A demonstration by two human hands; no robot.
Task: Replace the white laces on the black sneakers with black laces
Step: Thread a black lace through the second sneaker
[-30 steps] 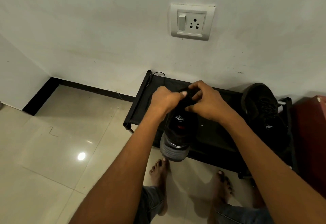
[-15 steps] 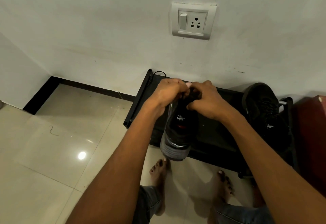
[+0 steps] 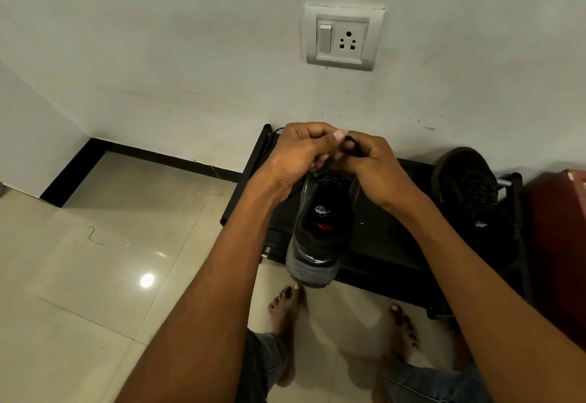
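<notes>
Glossy beige floor tiles (image 3: pixel 95 275); white wall socket (image 3: pixel 344 37); left hand (image 3: pixel 298 155), right hand (image 3: pixel 374 164) grip pinching black lace (image 3: pixel 350 141) over sneaker (image 3: pixel 320 231).

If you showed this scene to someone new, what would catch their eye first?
Most likely the two hands, left hand and right hand, pinching a black lace above the black sneaker on the dark low rack. Next, the white wall socket straight above them, and the second sneaker on the rack's right end.
</notes>
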